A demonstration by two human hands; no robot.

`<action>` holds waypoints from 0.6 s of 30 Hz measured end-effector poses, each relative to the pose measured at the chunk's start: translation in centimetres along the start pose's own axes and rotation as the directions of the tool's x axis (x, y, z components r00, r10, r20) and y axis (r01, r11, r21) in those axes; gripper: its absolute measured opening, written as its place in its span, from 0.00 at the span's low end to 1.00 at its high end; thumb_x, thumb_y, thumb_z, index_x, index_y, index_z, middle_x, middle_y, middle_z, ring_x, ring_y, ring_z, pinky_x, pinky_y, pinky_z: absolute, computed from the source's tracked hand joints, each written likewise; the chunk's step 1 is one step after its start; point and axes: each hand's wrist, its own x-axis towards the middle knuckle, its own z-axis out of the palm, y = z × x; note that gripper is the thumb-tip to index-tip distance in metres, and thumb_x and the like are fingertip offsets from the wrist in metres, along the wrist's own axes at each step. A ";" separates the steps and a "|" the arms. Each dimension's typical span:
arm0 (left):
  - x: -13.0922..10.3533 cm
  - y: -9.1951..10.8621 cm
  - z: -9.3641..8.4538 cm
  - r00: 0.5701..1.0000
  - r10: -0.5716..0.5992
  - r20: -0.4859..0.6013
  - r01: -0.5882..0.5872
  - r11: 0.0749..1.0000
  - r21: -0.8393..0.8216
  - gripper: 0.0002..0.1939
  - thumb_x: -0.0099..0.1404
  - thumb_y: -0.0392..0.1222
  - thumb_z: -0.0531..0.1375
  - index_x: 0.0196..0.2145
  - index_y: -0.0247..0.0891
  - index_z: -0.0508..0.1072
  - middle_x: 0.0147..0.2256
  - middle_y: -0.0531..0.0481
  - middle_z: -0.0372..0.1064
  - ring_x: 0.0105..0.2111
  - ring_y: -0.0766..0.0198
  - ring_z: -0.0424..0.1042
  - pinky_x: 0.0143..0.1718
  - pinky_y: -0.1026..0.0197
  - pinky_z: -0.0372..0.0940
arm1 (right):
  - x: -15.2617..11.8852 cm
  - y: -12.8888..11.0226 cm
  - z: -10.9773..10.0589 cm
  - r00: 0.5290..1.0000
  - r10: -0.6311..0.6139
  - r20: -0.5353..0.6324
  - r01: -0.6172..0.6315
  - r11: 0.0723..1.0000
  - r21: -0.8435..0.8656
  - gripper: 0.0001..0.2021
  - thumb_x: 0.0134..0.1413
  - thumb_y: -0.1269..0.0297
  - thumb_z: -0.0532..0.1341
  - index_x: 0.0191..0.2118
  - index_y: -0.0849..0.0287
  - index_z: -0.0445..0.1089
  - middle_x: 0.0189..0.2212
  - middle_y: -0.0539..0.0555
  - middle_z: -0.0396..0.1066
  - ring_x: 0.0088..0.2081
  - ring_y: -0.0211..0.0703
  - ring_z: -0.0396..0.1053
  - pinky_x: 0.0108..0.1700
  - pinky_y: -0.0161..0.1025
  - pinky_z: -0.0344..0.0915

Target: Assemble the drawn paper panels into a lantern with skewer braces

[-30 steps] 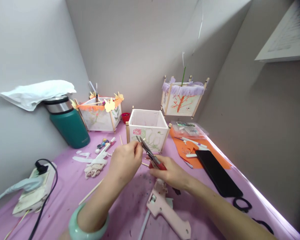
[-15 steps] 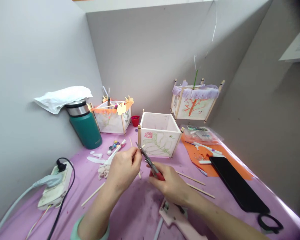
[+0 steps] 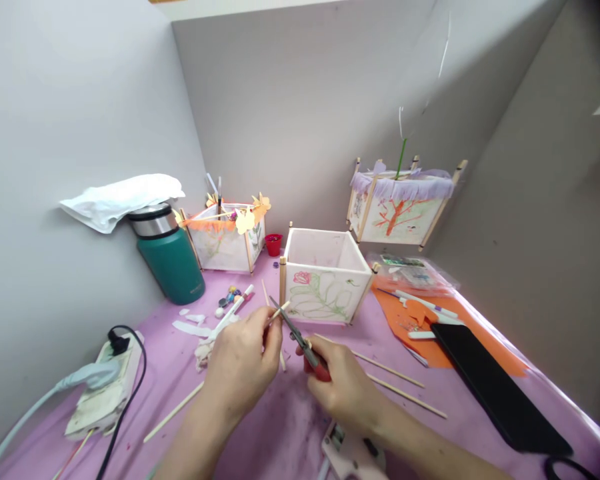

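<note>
My left hand [image 3: 253,357] pinches a short thin wooden stick [image 3: 280,311], whose free end points up and right. Red-handled scissors [image 3: 300,341] are gripped in my right hand [image 3: 343,380], their blades reaching to the stick beside my left fingertips. Just behind both hands stands a white box-shaped lantern [image 3: 325,293] with a drawn red flower and green leaves and wooden corner posts. More thin wooden sticks [image 3: 407,395] lie on the purple cloth, right of my right hand and left of my left forearm.
A green bottle [image 3: 173,267], a decorated lantern [image 3: 225,247] and a red cup [image 3: 273,245] stand behind at left. Another lantern [image 3: 403,210] hangs at back right. A black phone-like slab [image 3: 500,387] covers part of an orange sheet [image 3: 397,313]. Near the front are a pink glue gun [image 3: 353,457] and power strip [image 3: 100,393].
The view has shifted slightly, so the lanterns sit further right. The stick in my left hand now shows more clearly, crossing near the scissor blades. Both hands keep their hold.
</note>
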 end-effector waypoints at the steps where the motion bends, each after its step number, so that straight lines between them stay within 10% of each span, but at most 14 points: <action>1: 0.0 -0.1 0.2 1.000 0.007 -0.023 -0.007 1.000 0.002 0.09 0.66 0.43 0.50 0.34 0.39 0.68 0.25 0.51 0.70 0.25 0.63 0.68 0.27 0.63 0.54 | 0.0 -0.1 0.0 1.000 0.005 0.002 -0.005 1.000 0.000 0.16 0.38 0.76 0.53 0.36 0.59 0.68 0.25 0.48 0.66 0.27 0.38 0.60 0.30 0.33 0.52; 6: 0.1 -0.6 1.0 0.986 0.103 -0.134 -0.095 0.993 0.063 0.12 0.68 0.41 0.49 0.33 0.38 0.70 0.28 0.49 0.72 0.29 0.62 0.71 0.30 0.63 0.56 | 0.0 -0.6 -0.6 1.000 0.011 0.020 -0.012 1.000 0.007 0.14 0.42 0.74 0.54 0.38 0.60 0.69 0.28 0.49 0.68 0.29 0.39 0.62 0.32 0.34 0.54; 18: 0.3 -0.3 0.1 1.000 0.005 0.025 -0.001 0.990 -0.144 0.18 0.68 0.45 0.48 0.25 0.39 0.70 0.18 0.54 0.66 0.19 0.69 0.64 0.23 0.67 0.54 | -0.3 -1.1 -1.4 0.995 0.017 0.101 -0.022 0.998 0.052 0.09 0.46 0.70 0.57 0.37 0.60 0.68 0.30 0.50 0.68 0.32 0.40 0.63 0.35 0.35 0.57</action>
